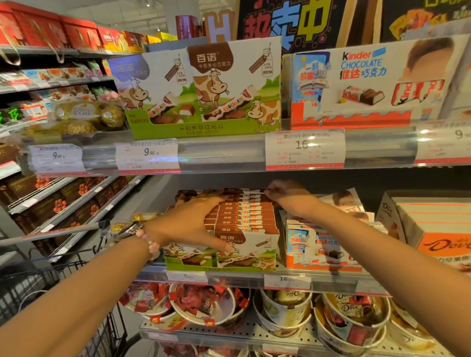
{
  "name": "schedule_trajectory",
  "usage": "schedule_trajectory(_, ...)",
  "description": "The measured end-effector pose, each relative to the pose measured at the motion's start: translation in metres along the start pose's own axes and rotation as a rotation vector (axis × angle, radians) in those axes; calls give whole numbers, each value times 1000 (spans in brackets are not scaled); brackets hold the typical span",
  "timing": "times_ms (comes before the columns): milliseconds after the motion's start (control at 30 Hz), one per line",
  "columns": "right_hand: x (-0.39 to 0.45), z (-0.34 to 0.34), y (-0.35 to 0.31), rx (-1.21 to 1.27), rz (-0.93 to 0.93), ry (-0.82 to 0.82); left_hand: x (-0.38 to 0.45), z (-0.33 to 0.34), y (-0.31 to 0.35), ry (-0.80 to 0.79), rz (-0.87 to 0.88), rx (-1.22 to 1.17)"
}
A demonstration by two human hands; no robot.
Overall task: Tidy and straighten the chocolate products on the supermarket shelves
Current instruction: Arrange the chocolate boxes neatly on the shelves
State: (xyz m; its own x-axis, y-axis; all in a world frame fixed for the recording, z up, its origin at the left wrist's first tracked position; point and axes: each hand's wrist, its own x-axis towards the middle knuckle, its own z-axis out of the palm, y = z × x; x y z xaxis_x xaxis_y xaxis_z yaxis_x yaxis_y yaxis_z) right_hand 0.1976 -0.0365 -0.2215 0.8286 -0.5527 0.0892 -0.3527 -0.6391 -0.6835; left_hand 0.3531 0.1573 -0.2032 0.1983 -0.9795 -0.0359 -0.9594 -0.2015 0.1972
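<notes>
Both hands reaching into the middle shelf (232, 278) at a green display tray of cow-printed chocolate boxes (243, 218), stacked flat in a row running back into the shelf. Left hand (189, 222) laid over the left side of the row, fingers spread and fairly straight, thumb down against the front box near the tray edge; pressing rather than gripping. A beaded bracelet (151, 241) on that wrist. Right hand (285, 194) further back, at the far right end of the row, fingers bent down onto the rearmost boxes; whether pinching one or only touching, cannot tell. Just right of the tray, touching it, an orange-and-white Kinder tray (322, 250); further right, an orange Dove box (444, 240). On the upper shelf, a larger cow-printed display carton (202, 88) beside a Kinder display (372, 80), price tags (305, 149) along the rail below. Under the middle shelf, paper tubs of wrapped chocolates (204, 305). At lower left, a shopping cart (80, 266).
</notes>
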Motion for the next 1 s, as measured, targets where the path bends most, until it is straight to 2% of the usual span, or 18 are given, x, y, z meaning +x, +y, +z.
schedule_trajectory(133,2,3,-4,51,49,9,-1,-1,3,69,18,88)
schedule_trajectory(233,-3,0,-4,41,54,-36,-3,-7,-1,15,-7,101)
schedule_trajectory(367,-17,-9,-3,75,-26,-246,-8,-15,-12,-103,-131,121)
schedule_trajectory(500,-18,-12,-8,-7,-78,-479,-10,-15,-11,-103,-128,114)
schedule_trajectory(633,-13,-13,-9,-66,-94,-646,-12,-12,-10,-80,-96,136)
schedule_trajectory(700,-12,-11,-10,-91,-100,-645,-12,-9,-10,-64,-81,167)
schedule_trajectory(867,-17,-5,-8,-47,-118,-496,-8,-6,-10,6,-66,106)
schedule_trajectory(1000,-19,-6,-9,-6,-96,-480,-2,-4,-7,-3,-90,90)
